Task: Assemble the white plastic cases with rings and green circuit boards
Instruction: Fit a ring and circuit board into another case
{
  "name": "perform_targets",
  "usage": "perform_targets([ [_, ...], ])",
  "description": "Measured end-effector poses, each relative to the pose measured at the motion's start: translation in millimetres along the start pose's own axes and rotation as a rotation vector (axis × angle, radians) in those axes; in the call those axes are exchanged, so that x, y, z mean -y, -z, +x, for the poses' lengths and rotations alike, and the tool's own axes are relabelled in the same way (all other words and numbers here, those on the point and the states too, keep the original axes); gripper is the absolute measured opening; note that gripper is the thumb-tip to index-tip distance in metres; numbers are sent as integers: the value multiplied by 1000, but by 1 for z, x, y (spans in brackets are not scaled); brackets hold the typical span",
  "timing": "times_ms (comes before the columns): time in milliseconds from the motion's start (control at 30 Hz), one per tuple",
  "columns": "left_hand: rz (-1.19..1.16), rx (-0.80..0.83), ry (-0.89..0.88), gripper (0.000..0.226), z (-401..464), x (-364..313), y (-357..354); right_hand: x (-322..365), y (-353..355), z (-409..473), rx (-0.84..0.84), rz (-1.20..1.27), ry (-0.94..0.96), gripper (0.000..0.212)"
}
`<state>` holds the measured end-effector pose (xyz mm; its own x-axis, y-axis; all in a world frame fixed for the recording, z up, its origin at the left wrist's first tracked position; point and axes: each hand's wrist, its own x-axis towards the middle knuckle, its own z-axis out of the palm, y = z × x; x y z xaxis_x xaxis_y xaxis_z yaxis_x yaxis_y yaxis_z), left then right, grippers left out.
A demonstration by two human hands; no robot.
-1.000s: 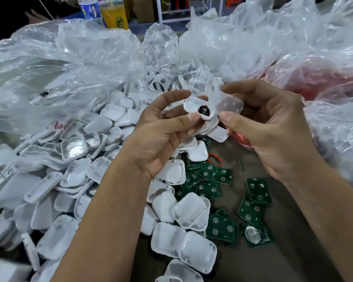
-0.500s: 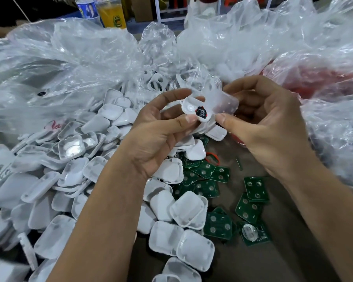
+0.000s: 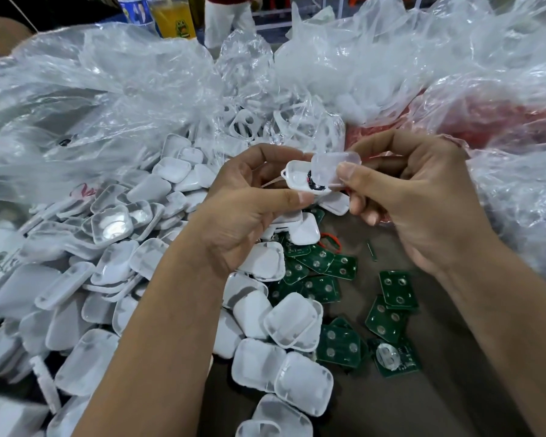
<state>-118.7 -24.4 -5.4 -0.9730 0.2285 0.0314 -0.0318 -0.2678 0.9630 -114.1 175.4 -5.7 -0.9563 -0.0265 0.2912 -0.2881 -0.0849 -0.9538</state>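
Above the tabletop (image 3: pixel 423 389), at mid-frame, the left hand (image 3: pixel 249 209) holds a white case half (image 3: pixel 300 181) between thumb and fingers, its open side up with a dark ring (image 3: pixel 312 184) sitting inside. The right hand (image 3: pixel 423 200) pinches a clear lid (image 3: pixel 334 167) tilted over the case's right edge, overlapping it. Writing is scarce: a bottle (image 3: pixel 136 11) and a yellow drink cup (image 3: pixel 174 18) with a green frog picture stand at the far edge, their print too small to read, and faint red marks on a bag at left are unreadable. Loose white cases (image 3: pixel 108 263) heap across the left side, some closed, some lying open. Green circuit boards (image 3: pixel 394 288) lie scattered on bare brown surface below the hands, the only open room. Clear plastic bags (image 3: pixel 139 89) crowd the far side; one at right (image 3: pixel 501 121) holds red parts.
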Motion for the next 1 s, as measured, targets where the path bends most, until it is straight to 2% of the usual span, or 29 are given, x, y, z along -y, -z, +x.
perform_targets([
  [333,29,-18,-72,47,2,5,-8,6,1,-1,-75,103,-80,11],
  [533,24,-42,-91,49,2,9,-17,5,4,3,-145,60,-144,13],
  [800,-66,-6,-100,52,0,8,-24,2,-2,1,-115,59,-102,20],
  [1000,-74,26,-115,50,-1,9,-25,0,-5,-2,-147,-93,-27,17],
])
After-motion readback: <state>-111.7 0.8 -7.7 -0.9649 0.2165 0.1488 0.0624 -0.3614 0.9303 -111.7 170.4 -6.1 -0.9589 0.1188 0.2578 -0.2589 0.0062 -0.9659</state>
